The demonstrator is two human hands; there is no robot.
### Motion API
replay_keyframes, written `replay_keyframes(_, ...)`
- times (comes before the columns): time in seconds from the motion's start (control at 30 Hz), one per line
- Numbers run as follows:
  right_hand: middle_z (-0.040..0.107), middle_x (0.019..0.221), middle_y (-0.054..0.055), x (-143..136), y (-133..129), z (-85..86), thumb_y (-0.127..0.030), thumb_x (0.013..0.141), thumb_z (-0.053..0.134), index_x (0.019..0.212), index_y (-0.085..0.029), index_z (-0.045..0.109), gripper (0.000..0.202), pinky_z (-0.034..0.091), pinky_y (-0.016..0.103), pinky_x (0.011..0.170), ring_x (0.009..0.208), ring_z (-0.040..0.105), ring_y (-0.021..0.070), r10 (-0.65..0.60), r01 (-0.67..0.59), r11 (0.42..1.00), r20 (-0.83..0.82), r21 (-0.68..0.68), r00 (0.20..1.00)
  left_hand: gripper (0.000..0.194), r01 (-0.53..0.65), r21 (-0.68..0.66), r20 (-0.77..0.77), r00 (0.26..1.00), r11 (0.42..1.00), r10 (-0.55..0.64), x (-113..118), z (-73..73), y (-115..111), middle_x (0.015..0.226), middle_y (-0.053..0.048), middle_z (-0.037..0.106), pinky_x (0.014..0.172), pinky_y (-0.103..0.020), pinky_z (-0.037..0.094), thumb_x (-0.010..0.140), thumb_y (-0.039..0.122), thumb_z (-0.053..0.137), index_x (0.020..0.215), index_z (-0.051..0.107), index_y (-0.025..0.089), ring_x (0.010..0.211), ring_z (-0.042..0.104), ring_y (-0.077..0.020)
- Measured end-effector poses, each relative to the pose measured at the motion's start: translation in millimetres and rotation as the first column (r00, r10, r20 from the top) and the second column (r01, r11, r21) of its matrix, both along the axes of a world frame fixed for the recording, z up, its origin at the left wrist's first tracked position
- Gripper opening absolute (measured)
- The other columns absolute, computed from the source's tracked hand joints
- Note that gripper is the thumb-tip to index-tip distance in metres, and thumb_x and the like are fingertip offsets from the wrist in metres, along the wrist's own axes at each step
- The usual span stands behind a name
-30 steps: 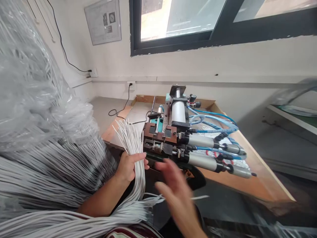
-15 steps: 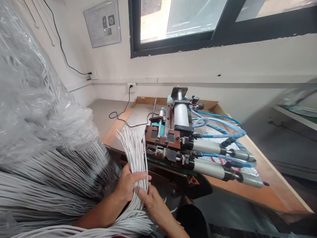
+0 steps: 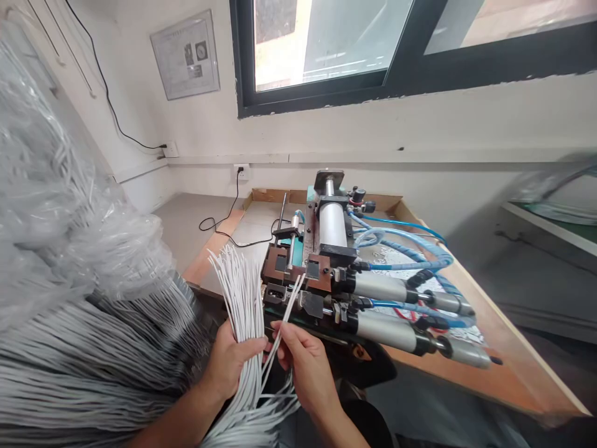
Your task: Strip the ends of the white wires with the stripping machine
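Note:
My left hand [image 3: 233,359] is wrapped round a thick bundle of white cables [image 3: 241,305], whose cut ends fan upward. Between the thumb and fingers of my right hand [image 3: 303,361] are a few separate cables [image 3: 290,306], held apart from the bundle. Their tips reach up in front of the jaws of a pneumatic machine [image 3: 313,270]. I cannot tell whether the tips touch it. Lower lengths of the cables hang below both hands and cross there.
Large stacks of grey-white cables [image 3: 84,367] under clear plastic wrap [image 3: 116,242] fill the left side. The machine's cylinders [image 3: 387,330] and blue air hoses [image 3: 420,233] extend right over the wooden-edged bench [image 3: 517,367]. A black cord [image 3: 224,235] lies behind.
My right hand has moved right, away from the bundle, drawing a few cables out of it. My left hand still grips the rest. The camera view has shifted slightly.

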State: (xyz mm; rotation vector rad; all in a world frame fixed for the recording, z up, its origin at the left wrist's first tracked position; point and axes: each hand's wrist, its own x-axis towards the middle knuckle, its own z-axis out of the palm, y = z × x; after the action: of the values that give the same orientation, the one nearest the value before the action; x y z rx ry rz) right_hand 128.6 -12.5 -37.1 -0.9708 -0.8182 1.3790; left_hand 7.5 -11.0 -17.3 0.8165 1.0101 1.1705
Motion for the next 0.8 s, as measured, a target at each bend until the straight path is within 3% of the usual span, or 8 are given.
replay_keyframes(0.1, 0.040, 0.051, -0.004, -0.4, 1.0, 1.6, -0.040, 0.073, 0.061, 0.073, -0.014, 0.071, 0.028, 0.025, 0.022, 0.042, 0.044, 0.033, 0.0076, 0.023, -0.026, 0.998, 0.056, 0.050, 0.998, 0.025, 0.040, 0.061, -0.042, 0.998, 0.997, -0.038, 1.3, -0.6, 1.9, 0.060, -0.001, 0.064, 0.051, -0.026, 0.046, 0.056, 0.008, 0.068, 0.079, 0.060, 0.012, 0.053, 0.057, -0.0149)
replay_keyframes(0.23, 0.041, 0.048, -0.004, -0.2, 2.3, 0.0, -0.042, 0.073, 0.061, 0.078, -0.013, 0.070, 0.030, 0.024, 0.022, 0.042, 0.044, 0.032, 0.0075, 0.004, -0.004, 1.000, -0.019, -0.017, 1.000, 0.021, -0.031, 0.055, -0.125, 0.991, 0.998, 0.038, 2.0, -1.6, 2.2, 0.055, 0.002, 0.061, 0.046, -0.026, 0.046, 0.054, 0.007, 0.069, 0.071, 0.058, 0.014, 0.048, 0.054, -0.0136)
replay_keyframes(0.37, 0.047, 0.054, -0.002, 2.5, 1.9, 2.2, -0.042, 0.066, 0.067, 0.076, -0.014, 0.069, 0.030, 0.021, 0.020, 0.039, 0.042, 0.032, 0.0056, -0.035, 0.016, 0.993, -0.164, -0.117, 0.986, 0.020, -0.116, 0.020, -0.103, 0.988, 0.993, 0.117, 1.1, -1.1, 2.8, 0.054, 0.002, 0.061, 0.046, -0.027, 0.047, 0.054, 0.010, 0.070, 0.068, 0.058, 0.015, 0.049, 0.056, -0.0150)
replay_keyframes(0.63, 0.036, 0.047, -0.007, 5.0, 6.1, 6.7, -0.041, 0.061, 0.070, 0.067, -0.013, 0.065, 0.029, 0.012, 0.018, 0.038, 0.038, 0.020, 0.0025, -0.051, -0.031, 0.968, -0.316, -0.249, 0.947, 0.020, -0.167, 0.006, -0.057, 0.984, 0.986, 0.167, 1.5, 3.3, 4.4, 0.055, 0.001, 0.061, 0.046, -0.026, 0.048, 0.052, 0.015, 0.074, 0.065, 0.059, 0.013, 0.050, 0.057, -0.0148)
replay_keyframes(0.8, 0.030, 0.045, -0.009, 4.9, 7.3, 2.7, -0.041, 0.063, 0.069, 0.066, -0.012, 0.064, 0.029, 0.008, 0.018, 0.038, 0.039, 0.015, 0.0026, -0.027, -0.061, 0.968, -0.340, -0.244, 0.940, 0.022, -0.179, -0.008, -0.053, 0.983, 0.984, 0.178, 3.6, 3.3, 4.8, 0.054, 0.001, 0.061, 0.046, -0.026, 0.049, 0.051, 0.015, 0.074, 0.066, 0.058, 0.013, 0.050, 0.057, -0.0148)
